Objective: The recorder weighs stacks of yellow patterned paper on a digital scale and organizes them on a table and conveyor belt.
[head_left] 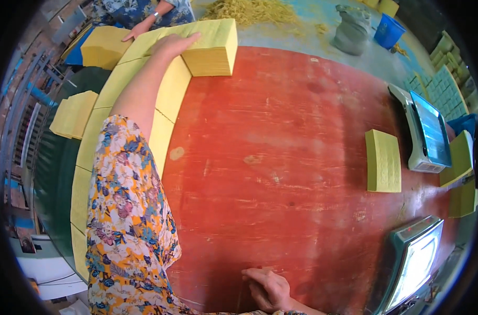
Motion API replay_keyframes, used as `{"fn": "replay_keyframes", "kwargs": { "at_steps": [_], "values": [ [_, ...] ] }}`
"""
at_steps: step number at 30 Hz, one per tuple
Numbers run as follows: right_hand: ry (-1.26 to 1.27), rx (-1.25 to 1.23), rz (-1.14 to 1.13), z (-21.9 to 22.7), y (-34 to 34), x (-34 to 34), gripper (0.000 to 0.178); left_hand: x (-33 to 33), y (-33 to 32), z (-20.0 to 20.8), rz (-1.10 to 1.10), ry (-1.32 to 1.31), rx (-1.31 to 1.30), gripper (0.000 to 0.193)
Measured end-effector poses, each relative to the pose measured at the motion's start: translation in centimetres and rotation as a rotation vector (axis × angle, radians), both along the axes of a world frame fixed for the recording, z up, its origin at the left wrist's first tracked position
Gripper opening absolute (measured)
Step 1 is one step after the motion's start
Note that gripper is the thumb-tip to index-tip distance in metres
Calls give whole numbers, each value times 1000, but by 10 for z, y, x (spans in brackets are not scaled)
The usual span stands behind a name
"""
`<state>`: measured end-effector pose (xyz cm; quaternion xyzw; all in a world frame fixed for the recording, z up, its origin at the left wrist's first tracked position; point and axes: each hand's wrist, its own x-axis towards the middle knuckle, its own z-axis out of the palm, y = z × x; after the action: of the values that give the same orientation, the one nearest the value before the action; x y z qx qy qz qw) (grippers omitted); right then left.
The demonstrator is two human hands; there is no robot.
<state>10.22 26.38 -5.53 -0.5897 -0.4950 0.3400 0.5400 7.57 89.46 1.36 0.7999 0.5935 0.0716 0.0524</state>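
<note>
Yellow stacks (171,89) seemingly lined up; one block (384,161) apart, perhaps unplaced | we're resting left hand (169,47) atop stacks, grip unclear | right hand (270,289) half-curled, empty

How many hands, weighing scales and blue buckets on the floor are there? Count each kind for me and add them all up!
Hands: 3 (the wearer's left hand and right hand, plus a co-worker's hand)
Weighing scales: 2 (the farther scale and the nearer scale)
Blue buckets on the floor: 1 (the blue bucket near the grey sack)
Total: 6
</note>
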Motion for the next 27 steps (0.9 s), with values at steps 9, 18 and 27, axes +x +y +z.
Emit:
{"fn": "replay_keyframes", "kwargs": {
  "at_steps": [9, 18, 27],
  "values": [
    [-10, -64, -69, -20, -10, -12, 33, 9, -15, 2, -100, 90, -22, 102],
    [124, -65, -66, -17, -16, -3, 33, -27, 32, 15, 141, 0, 192, 65],
    [-55, 62, -11, -7, -3, 2, 31, -28, 52, 2, 38, -86, 122, 60]
  ]
}}
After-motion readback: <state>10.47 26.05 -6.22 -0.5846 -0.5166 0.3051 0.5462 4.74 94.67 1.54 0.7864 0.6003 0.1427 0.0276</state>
